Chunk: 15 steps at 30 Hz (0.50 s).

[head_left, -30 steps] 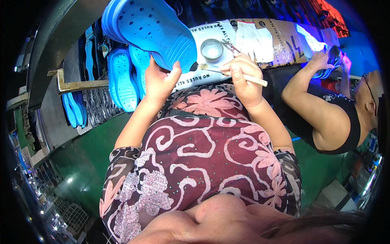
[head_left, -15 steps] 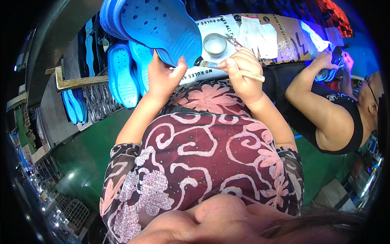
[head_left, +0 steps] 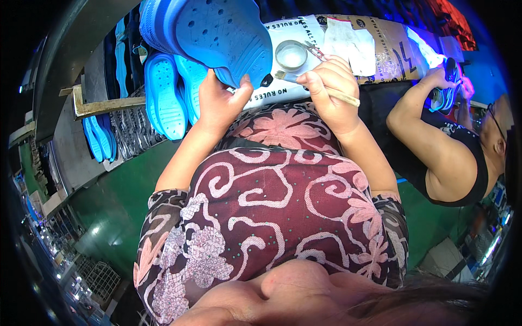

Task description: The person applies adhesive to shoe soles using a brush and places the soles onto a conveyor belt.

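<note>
Blue clog and glue brush at the bench, top of frame.

The blue clog [head_left: 217, 38] fills the upper centre, its lower edge pinched by the left hand [head_left: 220, 100]. Right of it, the right hand [head_left: 331, 89] has fingers pressed together around a small brush [head_left: 318, 87], bristles seemingly near the clog's heel, below a small round tin [head_left: 291, 54].

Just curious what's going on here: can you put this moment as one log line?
left hand: holds blue clog | right hand: grips brush | small round dish: on paper | co-worker: right side
</note>
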Available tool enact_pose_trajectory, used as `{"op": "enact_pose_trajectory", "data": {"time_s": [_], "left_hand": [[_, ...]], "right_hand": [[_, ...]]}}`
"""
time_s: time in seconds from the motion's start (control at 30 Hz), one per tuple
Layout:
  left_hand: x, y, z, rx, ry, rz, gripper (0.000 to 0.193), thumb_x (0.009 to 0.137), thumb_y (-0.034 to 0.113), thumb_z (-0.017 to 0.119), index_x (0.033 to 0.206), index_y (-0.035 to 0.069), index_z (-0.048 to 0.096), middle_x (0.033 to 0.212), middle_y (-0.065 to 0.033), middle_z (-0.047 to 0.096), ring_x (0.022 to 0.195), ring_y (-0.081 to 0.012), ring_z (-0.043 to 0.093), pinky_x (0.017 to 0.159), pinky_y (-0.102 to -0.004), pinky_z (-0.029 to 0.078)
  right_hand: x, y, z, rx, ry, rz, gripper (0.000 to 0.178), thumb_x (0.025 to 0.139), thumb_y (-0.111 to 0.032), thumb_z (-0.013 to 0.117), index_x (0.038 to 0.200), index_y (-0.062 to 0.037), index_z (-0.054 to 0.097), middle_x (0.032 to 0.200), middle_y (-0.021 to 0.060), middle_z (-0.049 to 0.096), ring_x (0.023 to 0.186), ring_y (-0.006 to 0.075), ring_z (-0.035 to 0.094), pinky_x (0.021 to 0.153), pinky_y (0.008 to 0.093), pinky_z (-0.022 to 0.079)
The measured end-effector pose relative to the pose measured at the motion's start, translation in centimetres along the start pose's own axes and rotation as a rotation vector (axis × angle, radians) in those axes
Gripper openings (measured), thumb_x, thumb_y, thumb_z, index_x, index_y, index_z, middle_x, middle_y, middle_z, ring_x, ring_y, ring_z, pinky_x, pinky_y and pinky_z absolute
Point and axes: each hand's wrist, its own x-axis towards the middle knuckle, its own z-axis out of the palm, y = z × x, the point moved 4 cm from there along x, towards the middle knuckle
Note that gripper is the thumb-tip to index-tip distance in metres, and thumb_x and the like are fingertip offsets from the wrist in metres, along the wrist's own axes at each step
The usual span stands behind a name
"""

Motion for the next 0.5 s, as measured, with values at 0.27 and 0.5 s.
{"op": "enact_pose_trajectory", "data": {"time_s": [0.27, 0.5], "left_hand": [[-0.2, -0.2, 0.1, 0.050, -0.010, 0.046, 0.035, 0.069, 0.004, 0.065, 0.100, -0.003, 0.051, 0.081, -0.0125, 0.063, 0.071, -0.0161, 0.064, 0.062, -0.0265, 0.049], [-0.6, -0.4, 0.1, 0.031, 0.040, 0.108, 0.032, 0.068, 0.002, 0.065, 0.097, -0.003, 0.053, 0.081, -0.0123, 0.063, 0.070, -0.0152, 0.063, 0.060, -0.0259, 0.048]], "right_hand": [[-0.1, -0.7, 1.0, 0.018, -0.078, -0.060, 0.017, 0.081, -0.010, 0.056, 0.066, -0.0045, 0.062, 0.063, 0.0056, 0.059, 0.057, 0.0206, 0.051, 0.064, 0.0315, 0.038], [-0.4, -0.6, 0.4, 0.067, 0.023, -0.008, 0.020, 0.081, -0.013, 0.057, 0.063, -0.0046, 0.063, 0.059, 0.0051, 0.058, 0.057, 0.0204, 0.053, 0.069, 0.0331, 0.040]]}}
